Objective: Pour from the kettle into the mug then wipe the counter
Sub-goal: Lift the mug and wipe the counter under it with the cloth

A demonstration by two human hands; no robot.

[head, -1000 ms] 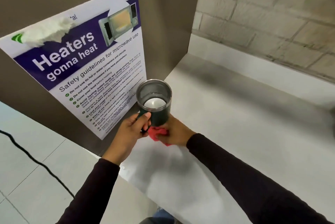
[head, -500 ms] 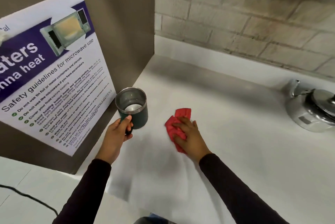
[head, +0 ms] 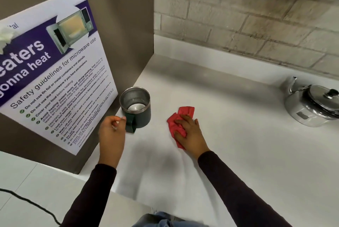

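Mug, dark green with a steel rim, stands upright at the left edge of the counter, close against the brown side panel that carries a microwave safety poster. Some liquid shows in its bottom, so the pour looks done and the wiping is the step in hand. The left hand sits loosely curled just beside the mug's handle, its fingertips touching or nearly touching it; whether it truly has a hold I cannot tell. The right hand lies flat, fingers spread, pressing a red cloth onto the counter to the right of the mug. The kettle rests well apart, near the back right edge under the brick wall. The risk, as I judge it: a wipe sweeping left could knock the mug, and with only a light hold it may tip and spill, wetting the poster.
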